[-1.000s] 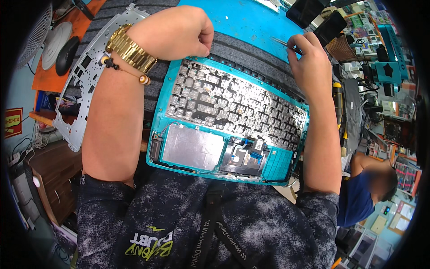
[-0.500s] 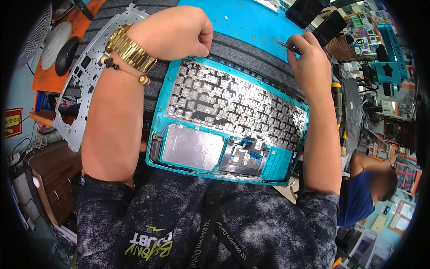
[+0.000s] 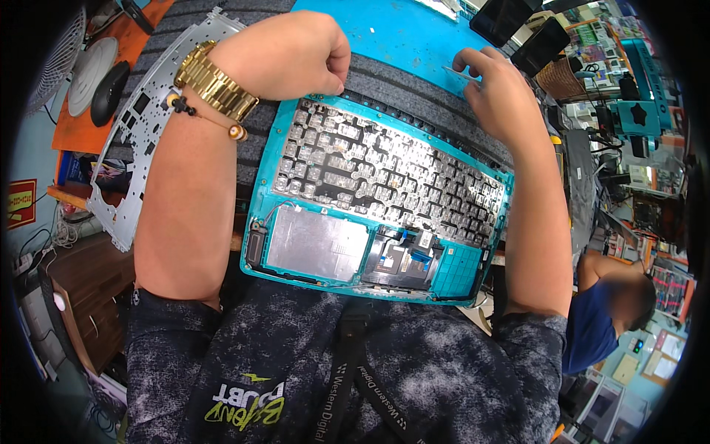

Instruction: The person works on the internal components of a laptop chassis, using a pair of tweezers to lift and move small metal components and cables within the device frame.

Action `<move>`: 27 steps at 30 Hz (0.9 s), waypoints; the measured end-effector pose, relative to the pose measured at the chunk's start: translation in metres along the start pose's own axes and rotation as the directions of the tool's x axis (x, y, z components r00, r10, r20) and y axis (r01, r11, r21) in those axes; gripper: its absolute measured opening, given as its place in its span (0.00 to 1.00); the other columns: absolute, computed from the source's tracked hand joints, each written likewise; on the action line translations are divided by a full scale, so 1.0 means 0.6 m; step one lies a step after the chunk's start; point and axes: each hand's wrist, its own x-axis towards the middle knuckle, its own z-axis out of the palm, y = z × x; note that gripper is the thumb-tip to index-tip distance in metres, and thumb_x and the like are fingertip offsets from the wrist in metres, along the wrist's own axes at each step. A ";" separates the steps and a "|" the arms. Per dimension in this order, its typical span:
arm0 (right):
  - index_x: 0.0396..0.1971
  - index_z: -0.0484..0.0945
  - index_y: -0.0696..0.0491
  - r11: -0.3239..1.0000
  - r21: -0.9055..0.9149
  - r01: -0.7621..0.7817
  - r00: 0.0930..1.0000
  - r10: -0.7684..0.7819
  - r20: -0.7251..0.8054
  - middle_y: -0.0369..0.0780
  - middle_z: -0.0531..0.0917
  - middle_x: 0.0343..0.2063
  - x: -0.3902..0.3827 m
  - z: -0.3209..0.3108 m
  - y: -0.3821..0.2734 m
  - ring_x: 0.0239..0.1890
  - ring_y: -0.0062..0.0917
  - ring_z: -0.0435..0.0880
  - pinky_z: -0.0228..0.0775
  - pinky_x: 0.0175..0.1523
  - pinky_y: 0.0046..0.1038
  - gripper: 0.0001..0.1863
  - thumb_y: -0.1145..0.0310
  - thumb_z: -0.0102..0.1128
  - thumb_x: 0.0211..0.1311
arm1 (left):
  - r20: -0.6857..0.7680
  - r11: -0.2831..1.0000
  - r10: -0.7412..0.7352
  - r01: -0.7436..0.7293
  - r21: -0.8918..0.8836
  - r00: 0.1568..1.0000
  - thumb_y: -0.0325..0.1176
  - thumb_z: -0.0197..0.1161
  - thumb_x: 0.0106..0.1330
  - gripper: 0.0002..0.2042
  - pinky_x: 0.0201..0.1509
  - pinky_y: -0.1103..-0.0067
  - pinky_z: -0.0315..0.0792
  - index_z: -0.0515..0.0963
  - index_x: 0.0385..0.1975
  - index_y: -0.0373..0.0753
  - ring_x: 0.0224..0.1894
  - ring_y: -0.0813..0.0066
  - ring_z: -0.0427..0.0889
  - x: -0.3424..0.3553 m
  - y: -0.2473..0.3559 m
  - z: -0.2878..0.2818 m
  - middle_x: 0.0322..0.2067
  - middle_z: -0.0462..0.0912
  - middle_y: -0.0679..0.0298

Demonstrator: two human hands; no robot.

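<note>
A turquoise laptop top case (image 3: 260, 189) lies underside up in front of me, with the silver back of its keyboard (image 3: 399, 174), a grey plate and a touchpad module (image 3: 399, 259) exposed. At its far left corner, my left hand (image 3: 303, 59) is closed, fingertips pressed together by the rim; whatever they pinch is hidden. My right hand (image 3: 499, 92) hovers beyond the far right edge, closed on slim metal tweezers (image 3: 454, 72) that point left over the mat. Their tips are hard to make out.
A perforated silver metal plate (image 3: 126, 155) leans at the left. Under the work lie a ridged grey mat (image 3: 403, 78) and a blue mat (image 3: 399, 33) with small bits on it. Black devices (image 3: 540, 46) stand far right. Another person (image 3: 592, 333) sits at the right.
My right hand has shifted slightly left and turned, bringing the tweezers left with it. My left hand and the laptop case have stayed put.
</note>
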 end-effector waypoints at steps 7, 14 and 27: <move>0.63 0.87 0.40 0.999 -0.046 0.017 0.992 -0.012 0.122 0.45 0.86 0.54 0.009 -0.012 -0.009 0.59 0.49 0.89 0.84 0.62 0.51 0.23 0.76 0.66 0.73 | -0.012 1.000 0.007 -0.007 -0.003 1.000 0.30 0.78 0.70 0.07 0.45 0.71 0.88 0.92 0.39 0.33 0.38 0.67 0.93 -0.001 0.000 0.001 0.33 0.94 0.56; 0.70 0.85 0.37 0.999 -0.035 -0.041 0.989 0.045 0.142 0.46 0.86 0.59 0.005 -0.013 -0.004 0.62 0.49 0.88 0.84 0.66 0.50 0.28 0.76 0.63 0.75 | -0.008 1.000 0.005 -0.005 0.009 1.000 0.30 0.78 0.70 0.06 0.45 0.71 0.88 0.92 0.39 0.33 0.38 0.67 0.94 -0.001 0.000 -0.001 0.34 0.94 0.56; 0.64 0.89 0.42 0.998 0.049 -0.036 0.996 0.031 0.089 0.49 0.89 0.53 0.008 -0.009 0.014 0.57 0.53 0.90 0.84 0.62 0.51 0.19 0.72 0.61 0.80 | 0.001 1.000 -0.020 0.020 0.007 1.000 0.30 0.78 0.70 0.06 0.44 0.72 0.88 0.92 0.39 0.33 0.37 0.68 0.94 0.000 0.002 0.000 0.34 0.95 0.57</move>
